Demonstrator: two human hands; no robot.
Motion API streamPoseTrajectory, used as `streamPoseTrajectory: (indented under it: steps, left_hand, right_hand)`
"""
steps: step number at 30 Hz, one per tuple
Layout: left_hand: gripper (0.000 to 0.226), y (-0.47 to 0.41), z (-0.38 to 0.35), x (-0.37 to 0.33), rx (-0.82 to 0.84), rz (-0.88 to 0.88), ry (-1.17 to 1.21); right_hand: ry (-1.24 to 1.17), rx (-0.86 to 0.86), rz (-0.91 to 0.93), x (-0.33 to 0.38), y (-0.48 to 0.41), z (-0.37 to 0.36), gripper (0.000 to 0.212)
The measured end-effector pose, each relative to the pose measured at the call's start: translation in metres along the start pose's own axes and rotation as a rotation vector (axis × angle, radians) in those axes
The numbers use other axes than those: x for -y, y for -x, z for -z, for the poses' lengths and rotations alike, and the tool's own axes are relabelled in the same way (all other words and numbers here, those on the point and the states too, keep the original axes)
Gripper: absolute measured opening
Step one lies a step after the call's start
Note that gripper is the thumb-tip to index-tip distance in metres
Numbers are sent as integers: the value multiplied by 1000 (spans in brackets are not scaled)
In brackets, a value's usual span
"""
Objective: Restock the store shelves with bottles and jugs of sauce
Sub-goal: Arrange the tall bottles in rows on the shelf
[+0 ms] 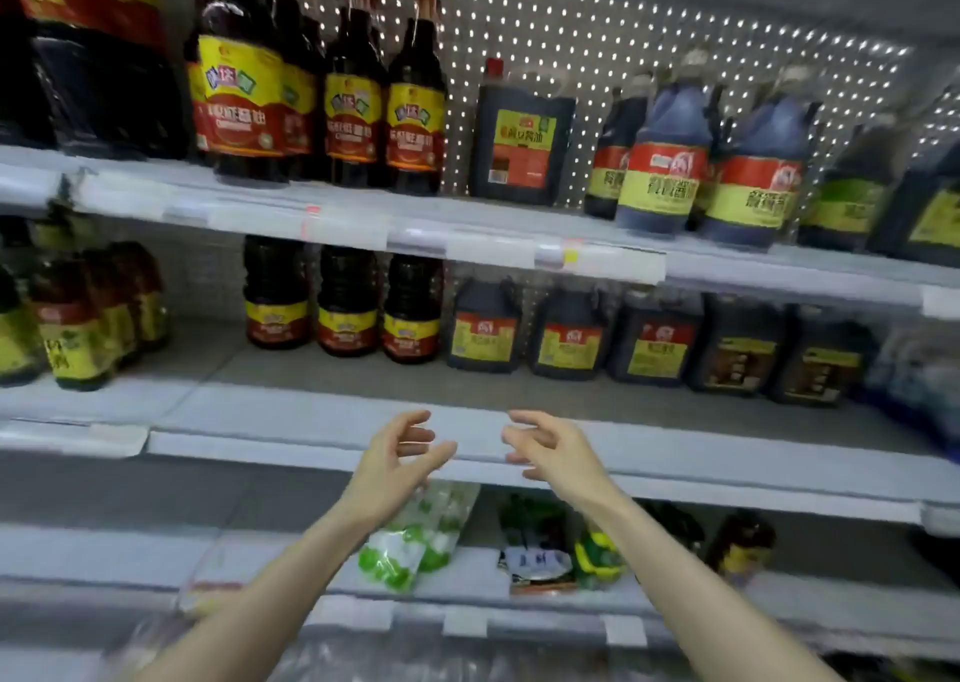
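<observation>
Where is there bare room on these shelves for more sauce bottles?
Middle shelf: the whole front strip is bare, also the gap between the yellow-labelled bottles at left and the three dark bottles. Upper shelf: a narrow gap left of the square jug. Crowded: the bluish jugs at right.

White metal shelves [311, 403] run in tiers across a perforated back panel [597, 21] whose holes glow with light. Pale price-label strips [488, 250] line the shelf edges.
</observation>
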State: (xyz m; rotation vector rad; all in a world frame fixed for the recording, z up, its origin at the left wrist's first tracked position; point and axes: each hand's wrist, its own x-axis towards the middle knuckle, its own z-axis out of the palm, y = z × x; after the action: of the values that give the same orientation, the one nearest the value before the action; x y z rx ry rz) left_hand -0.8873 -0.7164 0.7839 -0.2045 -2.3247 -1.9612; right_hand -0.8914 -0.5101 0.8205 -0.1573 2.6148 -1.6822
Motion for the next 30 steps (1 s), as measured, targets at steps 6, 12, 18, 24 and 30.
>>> streamPoseTrajectory:
  steps: [6, 12, 18, 24, 30]
  left_hand:
    - [69, 19, -25, 111, 6, 193, 10]
    - [66, 46, -42, 247, 79, 436, -7]
    - [58, 76, -61, 366, 120, 611, -6]
    - [34, 99, -83, 463, 126, 676, -64]
    - [29, 112, -97, 538, 122, 709, -98]
  right_hand:
    - [-66, 53, -188, -117, -1, -51, 31]
    - [-99, 86, -403, -256, 10, -117, 26]
    - [-93, 82, -564, -380, 32, -170, 15]
    - [-148, 69, -707, -482, 47, -213, 21]
    - [-145, 52, -752, -560, 56, -247, 34]
